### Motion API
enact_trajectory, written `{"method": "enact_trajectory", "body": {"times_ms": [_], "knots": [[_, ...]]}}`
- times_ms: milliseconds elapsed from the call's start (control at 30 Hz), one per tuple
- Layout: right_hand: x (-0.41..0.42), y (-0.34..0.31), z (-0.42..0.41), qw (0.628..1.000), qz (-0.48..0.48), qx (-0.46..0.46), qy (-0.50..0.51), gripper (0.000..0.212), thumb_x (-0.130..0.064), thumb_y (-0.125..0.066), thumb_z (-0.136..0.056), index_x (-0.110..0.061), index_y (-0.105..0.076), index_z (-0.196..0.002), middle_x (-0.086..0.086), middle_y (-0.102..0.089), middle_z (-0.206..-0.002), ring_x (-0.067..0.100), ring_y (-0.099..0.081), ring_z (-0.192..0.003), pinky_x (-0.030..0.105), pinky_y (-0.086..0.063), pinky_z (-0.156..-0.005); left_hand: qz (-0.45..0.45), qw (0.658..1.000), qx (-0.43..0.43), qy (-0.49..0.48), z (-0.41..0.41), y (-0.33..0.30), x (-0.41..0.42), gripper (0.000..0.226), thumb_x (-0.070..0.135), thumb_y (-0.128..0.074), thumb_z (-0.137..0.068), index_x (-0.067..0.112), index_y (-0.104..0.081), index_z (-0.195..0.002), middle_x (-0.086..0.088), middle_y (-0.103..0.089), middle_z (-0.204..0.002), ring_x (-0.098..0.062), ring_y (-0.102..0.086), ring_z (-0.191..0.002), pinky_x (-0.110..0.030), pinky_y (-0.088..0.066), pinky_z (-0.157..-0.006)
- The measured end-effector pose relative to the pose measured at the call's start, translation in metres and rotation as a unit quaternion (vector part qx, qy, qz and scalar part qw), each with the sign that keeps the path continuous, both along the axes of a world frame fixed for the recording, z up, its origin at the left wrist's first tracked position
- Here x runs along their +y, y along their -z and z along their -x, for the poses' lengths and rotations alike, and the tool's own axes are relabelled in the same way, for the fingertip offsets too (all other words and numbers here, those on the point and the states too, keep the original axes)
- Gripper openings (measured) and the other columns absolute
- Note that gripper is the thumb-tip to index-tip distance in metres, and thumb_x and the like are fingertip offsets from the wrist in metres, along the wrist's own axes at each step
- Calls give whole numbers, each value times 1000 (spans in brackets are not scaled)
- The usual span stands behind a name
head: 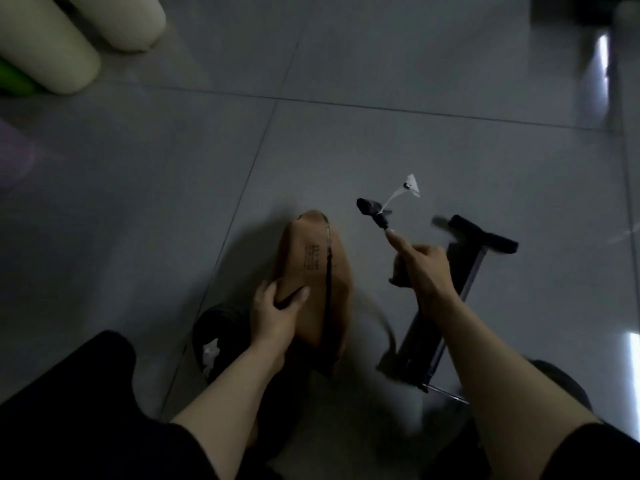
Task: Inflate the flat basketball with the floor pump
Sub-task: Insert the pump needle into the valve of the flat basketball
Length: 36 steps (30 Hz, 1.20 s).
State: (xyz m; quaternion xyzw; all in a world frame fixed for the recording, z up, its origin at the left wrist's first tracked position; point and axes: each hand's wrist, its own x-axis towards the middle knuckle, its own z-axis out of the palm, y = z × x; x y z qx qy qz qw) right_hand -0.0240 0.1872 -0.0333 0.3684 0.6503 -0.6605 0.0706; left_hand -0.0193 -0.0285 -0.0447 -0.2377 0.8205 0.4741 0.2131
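Observation:
The flat orange basketball point(311, 285) stands folded on edge on the floor at bottom centre, with a black seam and small printed text on it. My left hand point(277, 306) grips its near left edge, thumb on top. My right hand point(420, 268) holds the pump's black hose end up, forefinger stretched along it. The black nozzle head point(372, 209) points up and left, with a small clear bag point(408, 187) tied to it. The floor pump point(446, 306) lies flat on the floor to the right, its T-handle point(485, 237) pointing away from me.
Grey tiled floor point(346, 133) stretches ahead. Two pale cylinders point(52, 46) and something green point(14, 81) sit at the top left. A dark object with white paper point(214, 341) lies under my left wrist. My dark-clothed knees fill the bottom corners.

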Motion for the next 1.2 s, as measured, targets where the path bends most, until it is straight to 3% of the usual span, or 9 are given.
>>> {"method": "enact_trajectory", "body": {"times_ms": [133,233,400,500,567,733,867,1000,1200], "knots": [[-9,-12,-6,998,22,-12,-64,36,-28,-73,-82,6,-64,-90,14,-58,-70,25,-56,-65,38,-52,-69,32,999,6,44,-11,1,1,49,45,-61,-83,20,-54,-125,-4,-61,-117,-23,-58,-103,-45,-51,-89],[-13,-9,-11,996,-8,-32,-86,25,-19,-64,-90,5,-66,-95,14,-63,-72,22,-59,-64,36,-51,-67,55,997,16,47,-7,0,6,45,42,-61,-84,19,-56,-123,-4,-62,-114,-23,-59,-102,-43,-51,-89],[-19,-4,-6,996,60,-15,-69,28,-23,-48,-100,-5,-59,-82,13,-68,-79,23,-64,-69,35,-50,-70,42,997,20,67,-5,1,10,39,37,-61,-86,18,-55,-119,-2,-60,-115,-22,-57,-103,-41,-50,-89],[-28,1,-5,994,79,8,-79,27,-26,-51,-98,-4,-60,-86,12,-65,-81,20,-64,-72,36,-50,-73,31,996,27,84,-8,3,12,41,36,-62,-86,20,-53,-122,-1,-58,-120,-21,-56,-107,-43,-49,-91],[-32,3,-6,994,72,28,-84,29,-30,-55,-95,-5,-60,-82,7,-61,-75,14,-62,-67,27,-50,-65,37,995,29,85,-10,4,13,47,36,-64,-85,23,-49,-127,0,-53,-126,-20,-52,-114,-43,-48,-94],[-24,-1,-11,992,-37,97,-66,51,-38,-54,-94,1,-53,-61,3,-33,-50,9,-28,-41,16,-25,-43,-20,991,114,70,5,-9,23,79,19,-74,-72,40,-34,-136,4,-36,-142,-15,-37,-128,-40,-41,-101],[-20,-11,-21,983,-54,123,-124,58,-36,-56,-93,12,-52,-61,7,-25,-46,10,-23,-37,13,-23,-41,-83,980,179,30,13,-30,48,44,23,-61,-88,28,-48,-130,9,-32,-141,-7,-32,-128,-16,-31,-101],[-15,-22,-31,970,-43,127,-201,55,-38,-55,-92,2,-54,-53,10,-34,-48,17,-30,-43,17,-25,-45,-210,970,117,34,27,-42,65,50,37,-62,-86,25,-48,-133,17,-68,-99,-16,-56,-116,-42,-37,-107],[-9,-25,-35,956,-66,59,-280,50,-37,-55,-93,-11,-51,-50,-8,-40,-37,3,-33,-35,14,-29,-46,-306,948,40,72,26,-48,65,33,49,-54,-86,27,-67,-106,-7,-67,-110,-30,-57,-113,-60,-31,-105]]}}
